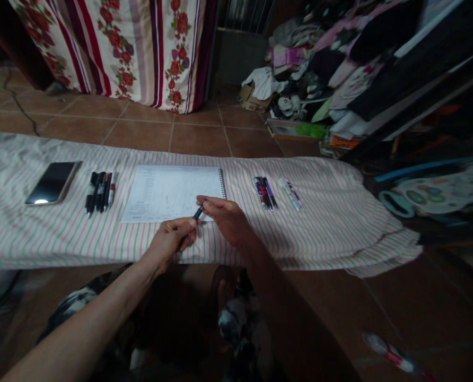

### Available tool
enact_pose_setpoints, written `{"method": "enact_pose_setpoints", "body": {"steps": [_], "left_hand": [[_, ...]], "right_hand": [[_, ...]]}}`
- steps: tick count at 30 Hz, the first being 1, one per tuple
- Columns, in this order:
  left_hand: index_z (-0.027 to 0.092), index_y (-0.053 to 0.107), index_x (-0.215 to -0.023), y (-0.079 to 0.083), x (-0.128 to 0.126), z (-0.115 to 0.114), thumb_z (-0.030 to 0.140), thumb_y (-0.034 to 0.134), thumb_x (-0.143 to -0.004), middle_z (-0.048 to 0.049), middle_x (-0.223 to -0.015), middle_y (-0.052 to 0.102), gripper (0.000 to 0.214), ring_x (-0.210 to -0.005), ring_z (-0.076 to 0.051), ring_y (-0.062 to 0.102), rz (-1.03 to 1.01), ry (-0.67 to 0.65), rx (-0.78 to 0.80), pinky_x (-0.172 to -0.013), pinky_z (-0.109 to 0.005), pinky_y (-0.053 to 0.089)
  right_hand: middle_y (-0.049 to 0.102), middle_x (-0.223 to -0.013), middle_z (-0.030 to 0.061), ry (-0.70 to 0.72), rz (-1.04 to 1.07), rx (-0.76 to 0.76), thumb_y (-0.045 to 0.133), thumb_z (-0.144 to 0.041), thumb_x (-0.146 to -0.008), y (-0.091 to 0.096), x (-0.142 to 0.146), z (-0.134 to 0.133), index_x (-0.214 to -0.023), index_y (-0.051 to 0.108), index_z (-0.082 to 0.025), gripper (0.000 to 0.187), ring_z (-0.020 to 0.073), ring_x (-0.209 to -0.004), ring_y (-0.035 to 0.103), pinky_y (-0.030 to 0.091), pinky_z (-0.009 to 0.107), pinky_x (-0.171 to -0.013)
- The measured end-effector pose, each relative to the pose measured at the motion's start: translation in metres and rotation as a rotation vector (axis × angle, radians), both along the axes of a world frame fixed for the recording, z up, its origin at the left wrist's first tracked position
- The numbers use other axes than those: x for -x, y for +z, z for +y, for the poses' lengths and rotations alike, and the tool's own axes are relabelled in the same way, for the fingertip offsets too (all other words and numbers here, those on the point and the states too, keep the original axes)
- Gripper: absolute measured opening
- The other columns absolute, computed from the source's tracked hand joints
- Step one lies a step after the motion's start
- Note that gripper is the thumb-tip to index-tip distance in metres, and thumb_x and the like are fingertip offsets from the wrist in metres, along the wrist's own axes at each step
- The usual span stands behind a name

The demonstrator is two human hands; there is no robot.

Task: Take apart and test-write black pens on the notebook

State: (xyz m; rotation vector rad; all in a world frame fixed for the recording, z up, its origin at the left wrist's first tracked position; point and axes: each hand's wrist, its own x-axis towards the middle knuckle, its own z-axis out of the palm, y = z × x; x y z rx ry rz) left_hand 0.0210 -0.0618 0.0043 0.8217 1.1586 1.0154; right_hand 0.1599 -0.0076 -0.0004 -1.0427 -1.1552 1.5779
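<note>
The left hand grips a dark pen and the right hand pinches its far end, above the spiral notebook's near edge. The cloth-covered tabletop's front edge passes beneath both arms; striped cloth separates notebook and right-side pens.

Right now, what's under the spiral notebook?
Striped cloth shows around the spiral notebook, apparently running beneath it; anything between them is covered. The left hand, holding a dark pen, and the right hand hide parts of the notebook's near edge.

The left hand and right hand hold a pen.
</note>
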Motion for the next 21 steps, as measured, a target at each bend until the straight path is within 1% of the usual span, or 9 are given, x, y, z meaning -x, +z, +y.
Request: {"method": "enact_pose_setpoints", "body": {"steps": [3,5,9,11,13,15,17,19,21], "left_hand": [[0.011,0.067,-0.074,-0.004,0.001,0.000,0.042,0.062,-0.070,0.0030,-0.048,0.050,0.032,-0.036,-0.003,0.029,0.087,0.027,-0.016,-0.037,-0.020,0.018],[0.012,0.068,-0.076,-0.009,0.002,0.000,0.043,0.060,-0.072,0.0035,-0.046,0.050,0.032,-0.036,-0.005,0.032,0.212,0.069,-0.071,-0.038,-0.020,0.022],[0.018,0.070,-0.091,-0.022,0.008,0.002,0.039,0.054,-0.077,-0.0020,-0.069,0.066,0.030,-0.065,-0.016,0.058,0.631,0.137,-0.307,-0.058,-0.025,0.040],[0.019,0.069,-0.096,-0.027,0.010,0.003,0.038,0.053,-0.079,-0.0049,-0.079,0.069,0.030,-0.077,-0.020,0.061,0.833,0.158,-0.359,-0.066,-0.027,0.042],[0.020,0.069,-0.098,-0.028,0.011,0.003,0.037,0.052,-0.079,-0.0064,-0.082,0.070,0.031,-0.080,-0.021,0.062,0.936,0.151,-0.385,-0.069,-0.029,0.042],[0.019,0.069,-0.097,-0.027,0.010,0.003,0.037,0.052,-0.079,-0.0057,-0.081,0.069,0.030,-0.078,-0.020,0.061,0.875,0.141,-0.396,-0.069,-0.029,0.042],[0.017,0.069,-0.096,-0.022,0.008,0.002,0.038,0.055,-0.077,-0.0031,-0.072,0.067,0.031,-0.068,-0.017,0.059,0.653,0.128,-0.344,-0.062,-0.026,0.042],[0.015,0.069,-0.093,-0.015,0.006,0.002,0.042,0.059,-0.073,0.0012,-0.057,0.059,0.035,-0.051,-0.011,0.050,0.365,0.100,-0.207,-0.050,-0.023,0.037],[0.013,0.069,-0.088,-0.008,0.005,0.002,0.045,0.064,-0.068,0.0049,-0.048,0.049,0.038,-0.040,-0.006,0.037,0.158,0.094,-0.057,-0.041,-0.020,0.027]], "right_hand": [[0.071,-0.084,0.0018,-0.029,-0.001,-0.019,0.066,-0.030,-0.065,0.000,0.004,0.001,-0.079,0.071,-0.020,0.017,0.0155,-0.086,0.061,0.041,0.030,-0.085],[0.071,-0.083,0.0012,-0.090,-0.052,-0.047,0.065,-0.030,-0.066,-0.002,0.008,0.000,-0.076,0.071,-0.021,0.015,0.0164,-0.087,0.061,0.041,0.031,-0.085],[0.071,-0.086,0.0014,-0.222,-0.188,-0.095,0.063,-0.037,-0.069,-0.009,0.018,-0.007,-0.080,0.070,-0.022,0.021,0.0189,-0.088,0.061,0.043,0.031,-0.081],[0.070,-0.082,0.0014,-0.272,-0.250,-0.099,0.061,-0.040,-0.069,-0.012,0.023,-0.010,-0.080,0.069,-0.020,0.024,0.0186,-0.083,0.061,0.043,0.030,-0.075],[0.068,-0.076,0.0011,-0.308,-0.277,-0.079,0.060,-0.042,-0.070,-0.013,0.027,-0.012,-0.078,0.068,-0.018,0.026,0.0170,-0.075,0.060,0.042,0.029,-0.071],[0.066,-0.071,0.0004,-0.311,-0.258,-0.045,0.061,-0.042,-0.069,-0.012,0.027,-0.012,-0.075,0.067,-0.017,0.027,0.0153,-0.070,0.057,0.041,0.028,-0.068],[0.065,-0.069,-0.0004,-0.270,-0.204,-0.024,0.063,-0.042,-0.067,-0.008,0.024,-0.011,-0.074,0.067,-0.017,0.026,0.0143,-0.069,0.056,0.041,0.027,-0.067],[0.066,-0.074,-0.0004,-0.203,-0.147,-0.033,0.062,-0.041,-0.068,-0.004,0.018,-0.010,-0.077,0.068,-0.019,0.025,0.0138,-0.072,0.056,0.041,0.027,-0.071],[0.068,-0.084,0.0005,-0.123,-0.100,-0.048,0.060,-0.040,-0.071,-0.001,0.010,-0.009,-0.084,0.070,-0.021,0.025,0.0138,-0.078,0.057,0.041,0.029,-0.077]]}}
